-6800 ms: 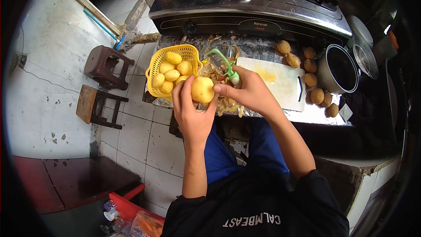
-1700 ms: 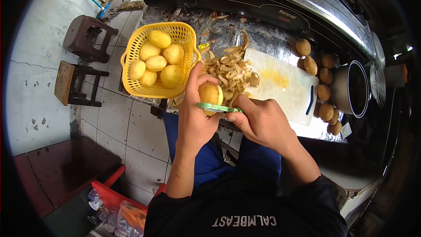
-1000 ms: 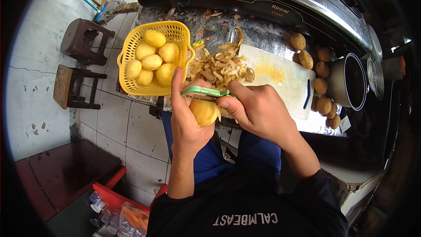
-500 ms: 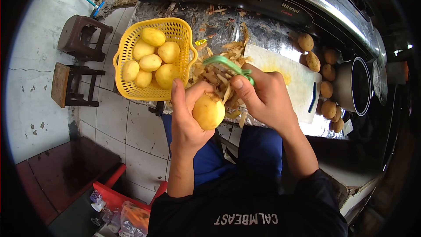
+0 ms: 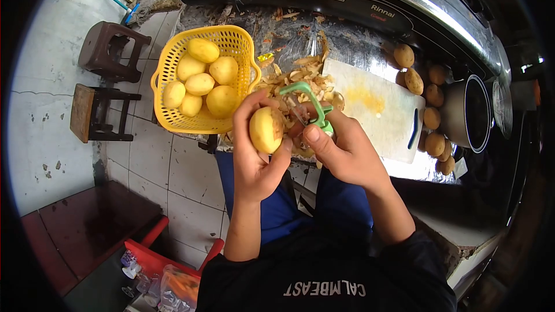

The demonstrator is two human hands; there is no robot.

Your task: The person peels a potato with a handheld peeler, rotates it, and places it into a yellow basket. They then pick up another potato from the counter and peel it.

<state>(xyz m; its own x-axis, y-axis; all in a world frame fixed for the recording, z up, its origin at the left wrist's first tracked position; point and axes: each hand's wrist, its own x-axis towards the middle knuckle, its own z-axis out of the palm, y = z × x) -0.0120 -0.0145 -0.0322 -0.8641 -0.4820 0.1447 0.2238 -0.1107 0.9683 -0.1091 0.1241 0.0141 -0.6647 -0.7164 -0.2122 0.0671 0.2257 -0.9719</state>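
- Over the desk (image 5: 289, 34) edge, L hand (image 5: 257, 164) grips the potato (image 5: 266, 129) — rolled upright vs 0.5 s ago.
- R hand (image 5: 347, 153), closed on the green peeler (image 5: 317, 110), has come back beside it — peeling goes on.
- Peel heap (image 5: 300, 75) sits just behind.

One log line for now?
left hand: grips potato | right hand: grips green peeler beside potato | yellow basket: holds peeled potatoes

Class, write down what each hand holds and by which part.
The left hand grips the potato around its sides; the right hand grips the green peeler by its handle end.
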